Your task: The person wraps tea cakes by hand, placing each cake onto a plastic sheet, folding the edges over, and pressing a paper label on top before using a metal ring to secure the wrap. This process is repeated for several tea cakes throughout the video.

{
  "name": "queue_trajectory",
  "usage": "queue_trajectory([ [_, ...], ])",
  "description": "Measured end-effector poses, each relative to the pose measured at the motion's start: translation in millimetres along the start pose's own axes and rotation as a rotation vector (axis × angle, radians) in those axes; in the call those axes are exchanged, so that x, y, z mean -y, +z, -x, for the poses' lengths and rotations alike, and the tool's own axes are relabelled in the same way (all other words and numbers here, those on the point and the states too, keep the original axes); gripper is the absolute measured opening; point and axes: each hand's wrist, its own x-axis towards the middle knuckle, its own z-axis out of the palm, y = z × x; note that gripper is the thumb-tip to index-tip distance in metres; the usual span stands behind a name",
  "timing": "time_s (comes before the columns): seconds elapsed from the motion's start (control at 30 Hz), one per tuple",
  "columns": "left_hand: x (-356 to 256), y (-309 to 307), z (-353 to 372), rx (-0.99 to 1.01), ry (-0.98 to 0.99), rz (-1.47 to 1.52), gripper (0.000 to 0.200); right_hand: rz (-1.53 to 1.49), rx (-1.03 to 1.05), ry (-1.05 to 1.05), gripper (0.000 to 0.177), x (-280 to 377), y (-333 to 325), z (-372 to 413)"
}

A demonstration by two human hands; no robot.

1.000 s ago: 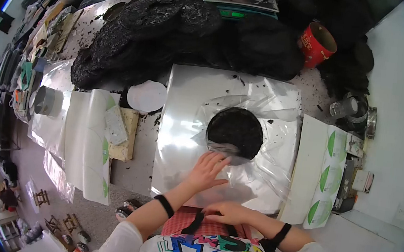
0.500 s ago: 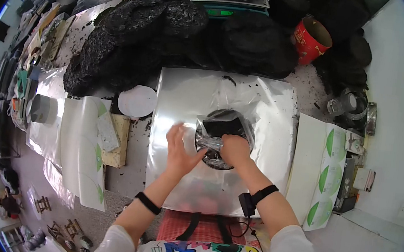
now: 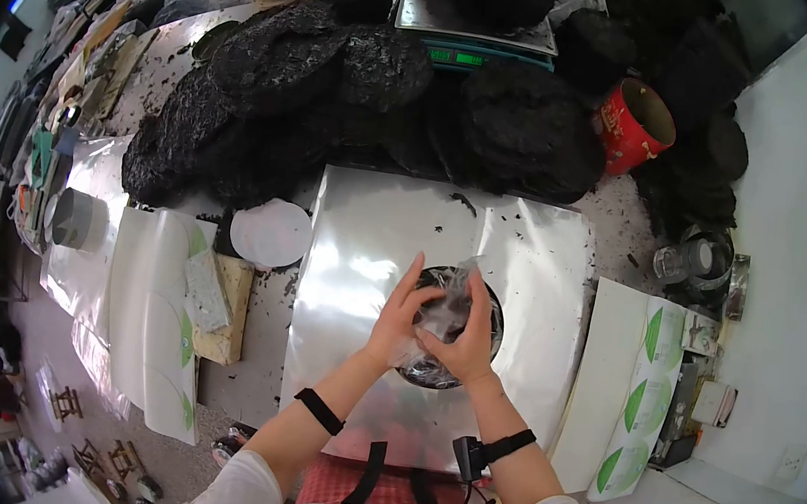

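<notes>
A round black disc (image 3: 433,375) wrapped in clear plastic lies on a shiny metal sheet (image 3: 377,219) in front of me. Crumpled clear plastic film (image 3: 447,310) bunches up over the middle of the disc. My left hand (image 3: 400,314) curves round the film from the left, thumb towards the centre. On the other side my right hand (image 3: 469,339) cups the same film, its index finger pointing up and its thumb near the left hand. Part of the disc is hidden under the hands and film.
Stacked dark, seaweed-like discs (image 3: 276,55) line the back. Behind them stands a scale (image 3: 468,58) with a green display. A red can (image 3: 632,129) is at back right, a white round sheet (image 3: 270,233) at left. Printed packaging sheets (image 3: 646,393) lie on the right.
My left hand has moved right onto the film, and my right hand has turned from a fist to a cupped grip. The dark block on the disc no longer shows.
</notes>
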Motion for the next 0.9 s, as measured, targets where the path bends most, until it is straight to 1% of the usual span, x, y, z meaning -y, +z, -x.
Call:
queue_trajectory([
  [0.03,7,2,3,0.094,0.132,-0.078,0.042,-0.113,-0.025,-0.012,0.074,1,3,1],
  [0.07,16,8,6,0.152,0.219,0.053,0.034,-0.112,-0.028,0.001,0.074,-4,1,4],
  [0.1,15,8,7,0.158,0.211,0.059,0.034,0.035,0.064,-0.086,0.055,-12,-4,7],
  [0.13,13,7,6,0.271,0.119,-0.043,0.032,0.182,0.159,-0.176,0.035,-19,-6,7],
  [0.17,10,6,4,0.379,0.028,-0.147,0.03,0.184,0.161,-0.175,0.035,-23,-2,6],
  [0.2,15,14,4,0.368,0.03,-0.274,0.032,0.363,0.185,-0.172,0.024,-26,7,1],
  [0.23,16,18,4,0.365,0.031,-0.278,0.032,0.54,0.203,-0.169,0.012,-27,13,-2],
  [0.27,16,21,5,0.331,0.02,-0.317,0.036,0.576,0.201,-0.182,0.017,-27,16,-2],
  [0.3,10,20,3,0.301,0.011,-0.355,0.04,0.574,0.193,-0.183,0.017,-23,18,-4],
  [0.33,6,13,5,0.371,-0.101,-0.236,0.056,0.647,0.234,-0.18,0.023,-19,20,-3],
  [0.37,2,7,6,0.381,-0.09,-0.227,0.056,0.73,0.273,-0.173,0.029,-17,20,-2],
  [0.4,-1,5,9,0.447,-0.027,-0.31,0.062,0.735,0.285,-0.19,0.037,-20,16,4],
  [0.43,-5,5,13,0.515,0.039,-0.379,0.068,0.515,0.183,-0.075,0.033,-37,16,18],
  [0.47,-6,1,17,0.569,0.056,-0.484,0.072,0.345,0.311,-0.058,0.03,-23,-10,25],
  [0.5,-9,16,14,0.61,0.093,-0.563,0.076,0.201,0.426,-0.036,0.027,-6,-54,28],
  [0.53,-12,16,13,0.618,0.104,-0.613,0.073,0.229,0.24,0.219,0.022,-1,-80,36],
  [0.57,-15,20,12,0.619,0.106,-0.67,0.07,0.439,-0.106,0.131,0.02,-8,-101,44],
  [0.6,-19,26,14,0.628,0.103,-0.638,0.069,0.449,-0.035,0.175,0.029,-17,-113,50],
  [0.63,-21,28,14,0.629,0.103,-0.629,0.069,0.85,-0.336,0.22,0.043,-70,-153,66],
  [0.67,-21,22,13,0.634,0.1,-0.65,0.069,1.062,-0.41,0.249,0.059,-114,-172,90],
  [0.73,-20,20,10,0.643,0.103,-0.678,0.069,1.326,-0.395,0.299,0.047,-138,-203,111],
  [0.77,-19,20,8,0.643,0.114,-0.674,0.069,1.331,-0.405,0.301,0.047,-148,-221,116],
  [0.83,-23,21,9,0.667,0.054,-0.684,0.07,0.554,-0.465,0.743,0.033,-159,-260,133],
  [0.87,-22,22,10,0.672,0.064,-0.7,0.07,0.578,-0.414,0.879,0.031,-163,-284,142],
  [0.9,-22,21,10,0.685,0.076,-0.688,0.07,0.584,-0.429,0.892,0.031,-157,-296,148],
])
